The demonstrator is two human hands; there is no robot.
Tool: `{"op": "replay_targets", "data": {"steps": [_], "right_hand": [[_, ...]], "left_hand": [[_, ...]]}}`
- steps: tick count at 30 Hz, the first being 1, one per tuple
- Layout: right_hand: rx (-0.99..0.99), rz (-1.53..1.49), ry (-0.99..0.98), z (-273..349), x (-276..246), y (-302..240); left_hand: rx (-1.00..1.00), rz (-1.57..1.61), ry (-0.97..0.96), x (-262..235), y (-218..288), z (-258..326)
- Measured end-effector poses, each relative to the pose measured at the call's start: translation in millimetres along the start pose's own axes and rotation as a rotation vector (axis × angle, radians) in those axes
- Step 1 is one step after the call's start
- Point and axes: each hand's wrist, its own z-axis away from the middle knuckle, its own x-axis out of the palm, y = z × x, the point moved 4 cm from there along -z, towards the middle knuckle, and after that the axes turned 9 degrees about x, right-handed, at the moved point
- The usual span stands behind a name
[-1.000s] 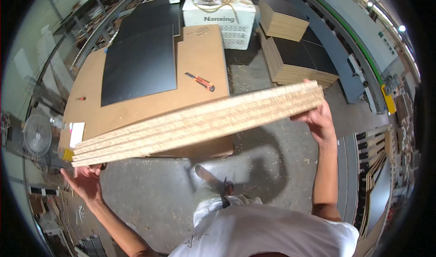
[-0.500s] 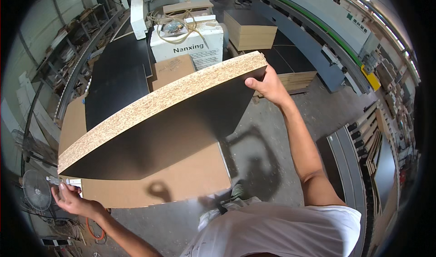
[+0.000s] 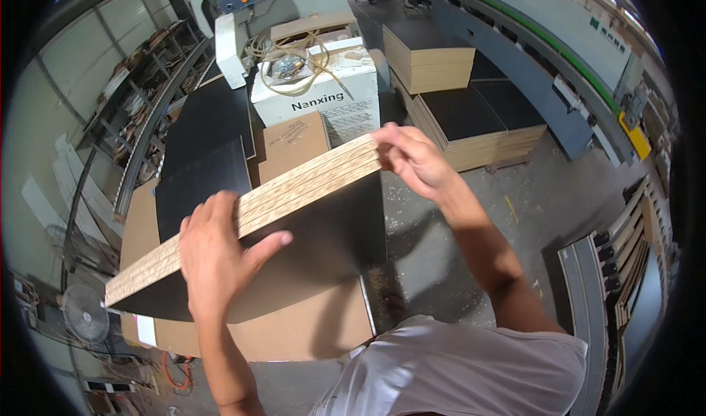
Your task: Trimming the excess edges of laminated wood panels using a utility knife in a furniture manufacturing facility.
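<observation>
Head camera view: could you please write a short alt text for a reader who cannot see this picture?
A person holds a stack of black-faced chipboard panels on edge, left hand gripping the near edge and right hand at the far corner. Below lies a brown board table, with a white machine and stacked panels behind.

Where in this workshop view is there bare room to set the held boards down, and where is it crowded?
Bare brown worktop shows below the boards, which the left hand and right hand hold. Bare concrete floor lies between the worktop and the stacked panels. The white machine top, strewn with cords, and the left-hand racks are crowded.
</observation>
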Motion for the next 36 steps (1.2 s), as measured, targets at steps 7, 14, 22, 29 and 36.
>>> {"op": "replay_targets", "data": {"steps": [7, 14, 22, 29, 36], "right_hand": [[0.079, 0.051, -0.255, -27, 7, -26], [0.113, 0.229, -0.265, -29, 12, -39], [0.289, 0.433, -0.42, -29, 27, -53], [0.163, 0.17, -0.438, -127, -28, 45], [0.372, 1.306, -0.455, -184, -45, 345]], "left_hand": [[-0.085, -0.067, -0.051, 6, 3, -9], [-0.094, -0.067, -0.044, 10, -2, -12], [-0.125, -0.043, -0.061, 9, 3, -7], [-0.182, -0.03, -0.085, 3, 7, 9], [-0.301, 0.001, -0.049, 10, 3, 18]]}}
